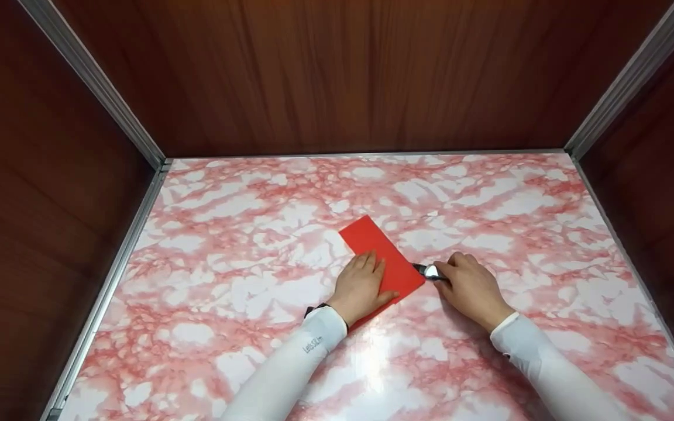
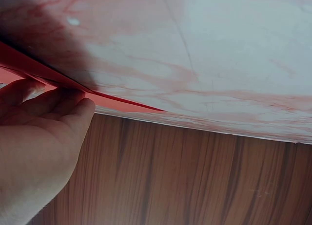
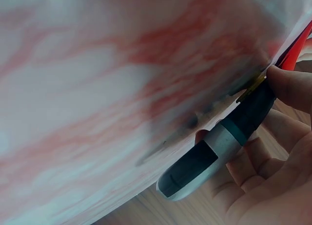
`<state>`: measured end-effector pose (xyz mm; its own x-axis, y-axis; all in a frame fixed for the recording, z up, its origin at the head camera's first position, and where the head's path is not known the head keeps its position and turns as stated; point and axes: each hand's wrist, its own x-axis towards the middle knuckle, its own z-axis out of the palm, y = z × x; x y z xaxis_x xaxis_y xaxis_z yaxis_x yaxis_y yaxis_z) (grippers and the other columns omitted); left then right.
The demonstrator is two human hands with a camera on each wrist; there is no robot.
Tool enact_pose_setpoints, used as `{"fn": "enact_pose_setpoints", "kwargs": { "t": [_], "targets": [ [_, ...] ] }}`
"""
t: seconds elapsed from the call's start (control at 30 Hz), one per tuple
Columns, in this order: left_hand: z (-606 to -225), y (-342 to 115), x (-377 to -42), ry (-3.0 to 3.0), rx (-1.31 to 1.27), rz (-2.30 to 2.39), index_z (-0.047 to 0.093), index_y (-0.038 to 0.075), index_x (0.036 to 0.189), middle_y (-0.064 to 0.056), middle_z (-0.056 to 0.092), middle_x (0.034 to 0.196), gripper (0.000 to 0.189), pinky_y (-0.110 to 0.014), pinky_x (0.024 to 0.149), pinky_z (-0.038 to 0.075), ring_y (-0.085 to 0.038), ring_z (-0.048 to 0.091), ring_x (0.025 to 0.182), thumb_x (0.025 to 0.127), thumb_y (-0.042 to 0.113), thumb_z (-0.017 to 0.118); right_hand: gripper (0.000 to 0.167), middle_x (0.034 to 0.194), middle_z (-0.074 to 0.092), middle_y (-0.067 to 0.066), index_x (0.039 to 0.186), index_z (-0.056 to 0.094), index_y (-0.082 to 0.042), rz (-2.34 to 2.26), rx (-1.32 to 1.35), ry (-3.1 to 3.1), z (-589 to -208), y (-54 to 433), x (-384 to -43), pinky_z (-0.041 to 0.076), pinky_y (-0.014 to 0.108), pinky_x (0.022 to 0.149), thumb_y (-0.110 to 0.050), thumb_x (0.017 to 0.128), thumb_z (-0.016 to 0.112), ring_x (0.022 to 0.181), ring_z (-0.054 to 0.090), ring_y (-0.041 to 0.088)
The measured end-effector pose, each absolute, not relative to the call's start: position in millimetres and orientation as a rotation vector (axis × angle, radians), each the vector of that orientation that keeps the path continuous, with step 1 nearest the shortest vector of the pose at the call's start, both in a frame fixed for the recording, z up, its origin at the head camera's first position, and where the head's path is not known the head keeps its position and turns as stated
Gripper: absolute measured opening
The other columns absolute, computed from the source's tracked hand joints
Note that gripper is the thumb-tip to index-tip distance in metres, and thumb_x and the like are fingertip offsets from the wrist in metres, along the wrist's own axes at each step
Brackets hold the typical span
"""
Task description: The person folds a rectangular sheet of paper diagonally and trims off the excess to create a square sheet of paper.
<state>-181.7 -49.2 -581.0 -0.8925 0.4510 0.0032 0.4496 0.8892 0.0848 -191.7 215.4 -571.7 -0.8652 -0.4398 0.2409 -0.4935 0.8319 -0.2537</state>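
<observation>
A piece of red paper [image 1: 394, 266] lies aslant near the middle of the table; in the left wrist view its edge [image 2: 129, 105] lifts slightly, as if in layers. My left hand [image 1: 360, 286] rests on the paper with its fingers extended and thumb spread. My right hand [image 1: 471, 287] grips a small black-and-silver tool [image 3: 214, 149] with a rounded end and a brass-coloured strip near its front. That front end meets or nearly meets the paper's right edge. Fingers hide part of the tool, so its exact kind cannot be told.
The table [image 1: 243, 234] has a glossy red-and-white marbled top. Dark wood-grain panels [image 1: 366, 76] stand at the back and both sides, joined by metal corner strips [image 1: 103, 88]. A tiny white scrap [image 1: 432, 214] lies beyond the tool.
</observation>
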Motion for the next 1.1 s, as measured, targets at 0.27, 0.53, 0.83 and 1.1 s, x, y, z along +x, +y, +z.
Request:
{"fn": "enact_pose_setpoints", "kwargs": {
  "t": [0.27, 0.53, 0.83, 1.1],
  "targets": [
    [-580.9, -49.9, -181.9, 3.037, 0.729, 0.153, 0.047, 0.005, 0.153, -0.018, 0.041, 0.158, 0.080, -0.041, 0.123, 0.021, -0.030, 0.033, 0.149, 0.099, 0.064, 0.052, 0.031, 0.094, 0.057, 0.007, 0.118, 0.074, -0.006, 0.458, 0.701, -2.840, -571.3, 218.1, -193.3, 0.049, 0.043, 0.065, -0.018, 0.090, 0.078, 0.083, 0.053, 0.027],
    [-581.8, -49.1, -183.1, 3.035, 0.728, 0.124, 0.046, 0.007, 0.154, -0.017, 0.041, 0.158, 0.080, -0.043, 0.123, 0.021, -0.031, 0.033, 0.149, 0.099, 0.065, 0.050, 0.029, 0.094, 0.057, 0.008, 0.117, 0.075, -0.006, 0.451, 0.696, -2.850, -569.8, 218.4, -193.9, 0.049, 0.044, 0.066, -0.018, 0.091, 0.078, 0.082, 0.053, 0.028],
    [-582.1, -51.1, -184.2, 3.054, 0.712, 0.111, 0.048, 0.013, 0.154, -0.017, 0.043, 0.157, 0.071, -0.044, 0.122, 0.023, -0.032, 0.034, 0.148, 0.101, 0.061, 0.051, 0.029, 0.094, 0.056, 0.007, 0.117, 0.074, -0.006, 0.459, 0.700, -2.859, -570.6, 218.9, -194.6, 0.049, 0.043, 0.067, -0.019, 0.091, 0.077, 0.083, 0.053, 0.027],
    [-584.5, -54.5, -185.0, 3.087, 0.728, 0.193, 0.053, 0.014, 0.151, -0.021, 0.045, 0.154, 0.069, -0.044, 0.121, 0.024, -0.034, 0.036, 0.146, 0.100, 0.060, 0.056, 0.031, 0.094, 0.056, 0.008, 0.118, 0.074, -0.006, 0.456, 0.714, -2.850, -571.4, 219.5, -194.5, 0.048, 0.043, 0.068, -0.019, 0.091, 0.077, 0.085, 0.053, 0.028]
  ]
}}
